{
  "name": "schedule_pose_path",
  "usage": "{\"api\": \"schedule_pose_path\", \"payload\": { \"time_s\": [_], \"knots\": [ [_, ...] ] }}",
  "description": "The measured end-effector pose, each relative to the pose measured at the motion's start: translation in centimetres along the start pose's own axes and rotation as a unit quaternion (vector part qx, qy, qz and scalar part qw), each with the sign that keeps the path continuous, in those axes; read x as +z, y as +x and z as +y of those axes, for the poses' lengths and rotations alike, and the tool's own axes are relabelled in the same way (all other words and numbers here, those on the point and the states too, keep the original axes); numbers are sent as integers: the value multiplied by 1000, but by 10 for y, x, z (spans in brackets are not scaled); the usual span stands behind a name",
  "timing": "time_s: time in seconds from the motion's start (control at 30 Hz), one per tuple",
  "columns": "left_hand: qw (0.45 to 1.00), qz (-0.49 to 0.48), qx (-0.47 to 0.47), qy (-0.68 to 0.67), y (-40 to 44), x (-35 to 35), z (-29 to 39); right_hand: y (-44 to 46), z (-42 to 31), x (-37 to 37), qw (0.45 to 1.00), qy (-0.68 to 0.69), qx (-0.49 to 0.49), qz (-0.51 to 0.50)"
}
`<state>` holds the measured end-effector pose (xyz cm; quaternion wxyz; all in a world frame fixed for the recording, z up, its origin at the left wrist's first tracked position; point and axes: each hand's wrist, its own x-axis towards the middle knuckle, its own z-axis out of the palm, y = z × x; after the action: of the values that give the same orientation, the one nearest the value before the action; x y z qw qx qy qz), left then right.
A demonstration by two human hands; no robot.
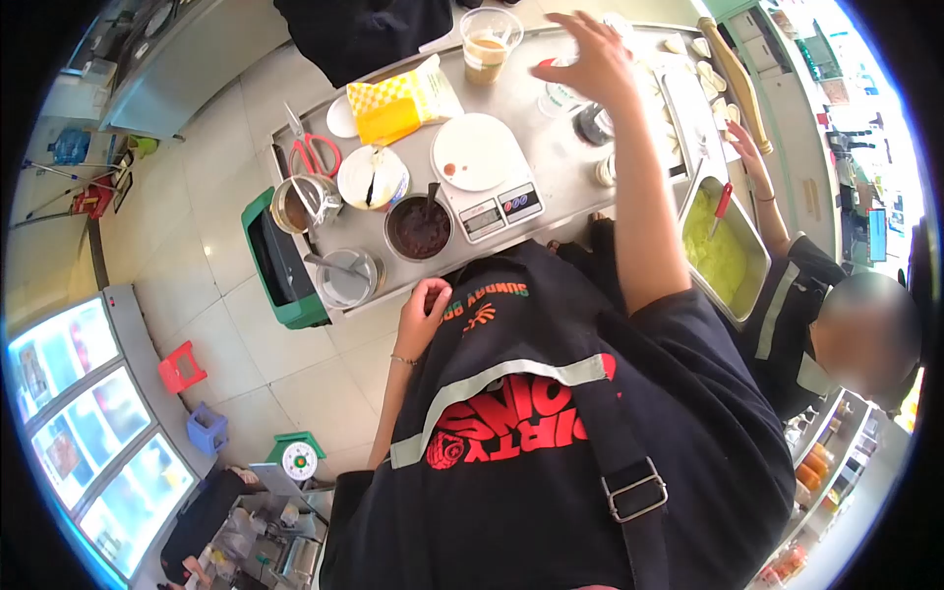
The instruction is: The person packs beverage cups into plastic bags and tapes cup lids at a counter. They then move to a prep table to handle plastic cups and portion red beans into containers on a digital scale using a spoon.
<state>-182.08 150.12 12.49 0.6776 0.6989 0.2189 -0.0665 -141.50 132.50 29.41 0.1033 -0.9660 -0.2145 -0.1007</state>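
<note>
My right hand [590, 61] reaches over the far part of the metal table, fingers spread, with nothing seen in it. Just below it are a clear container with a red part [559, 96] and a dark-topped jar [594, 125]. A plastic cup of brown liquid [486, 57] stands to its left. My left hand [425, 303] rests by the near table edge in front of my apron, its fingers curled and nothing visible in them. Nearest to it are a pot of dark red-brown filling [419, 241] with a spoon and a metal container [348, 279] with a utensil.
A white kitchen scale [482, 162] sits mid-table, with a yellow package [398, 103], a white tub [374, 177] and red-handled scissors [315, 157] to its left. Right, a co-worker's hand [751, 157] is near dough pieces [710, 79] and a tray of green filling [718, 251].
</note>
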Motion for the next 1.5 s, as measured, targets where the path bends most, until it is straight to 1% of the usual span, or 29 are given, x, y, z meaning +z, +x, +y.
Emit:
{"api": "schedule_pose_path", "payload": {
  "time_s": [0.03,0.1,0.17,0.3,0.33,0.37,0.43,0.47,0.53,0.6,0.63,0.67,0.7,0.73,0.77,0.83,0.87,0.9,0.93,0.97,1.03,1.1,1.13,1.17,1.23,1.3,1.37,1.43,1.5],
  "knots": [
    [999,-33,5,-21,2,0,11,-2,12,-2,998,-33,35,-30],
    [996,-77,-30,-14,2,-4,34,7,45,3,989,61,-19,-131],
    [992,-123,10,22,4,-2,48,3,55,10,991,77,-17,-110],
    [984,-180,11,8,4,4,83,2,52,14,991,97,13,-87],
    [980,-186,41,51,6,6,93,-2,49,8,993,106,11,-56],
    [980,-186,43,52,7,9,103,-7,49,-1,993,106,11,-53],
    [976,-183,113,20,12,19,128,-19,44,-33,982,177,40,-49],
    [972,-197,126,-6,18,24,143,-23,42,-52,972,201,75,-94],
    [946,-75,300,95,35,38,175,-32,46,-74,962,246,35,-110],
    [901,52,404,151,54,50,195,-38,50,-93,919,355,-45,-167],
    [899,54,408,153,61,52,207,-43,52,-97,919,356,-48,-164],
    [921,34,372,113,64,53,218,-50,53,-98,848,477,-125,-192],
    [940,13,333,73,67,53,224,-56,53,-97,755,587,-199,-216],
    [956,-98,268,-61,73,52,219,-60,52,-93,688,638,-233,-254],
    [956,-101,271,-59,73,49,221,-69,48,-85,672,661,-247,-227],
    [943,-275,126,-137,67,40,228,-72,50,-75,651,676,-274,-212],
    [954,-186,233,-11,70,41,213,-77,54,-75,658,694,-231,-178],
    [955,-183,232,-5,64,38,218,-81,57,-75,660,712,-189,-147],
    [951,-66,277,119,54,33,227,-78,57,-81,699,696,-120,-111],
    [917,55,312,241,45,29,233,-76,55,-88,730,678,-48,-78],
    [929,83,282,224,39,23,232,-75,52,-87,787,611,81,23],
    [874,147,357,294,44,16,223,-70,43,-76,858,499,103,66],
    [888,148,319,297,42,15,222,-67,45,-64,896,433,76,56],
    [886,153,318,300,41,14,221,-65,41,-50,924,366,105,35],
    [873,193,323,310,42,12,216,-67,29,-24,973,217,77,13],
    [860,211,337,319,41,10,215,-70,34,22,983,173,54,2],
    [846,232,350,328,38,7,215,-75,28,41,978,187,84,-27],
    [850,240,354,309,35,5,215,-79,24,49,990,129,57,22],
    [850,242,355,306,34,4,214,-78,27,53,988,137,65,16]
  ]
}}
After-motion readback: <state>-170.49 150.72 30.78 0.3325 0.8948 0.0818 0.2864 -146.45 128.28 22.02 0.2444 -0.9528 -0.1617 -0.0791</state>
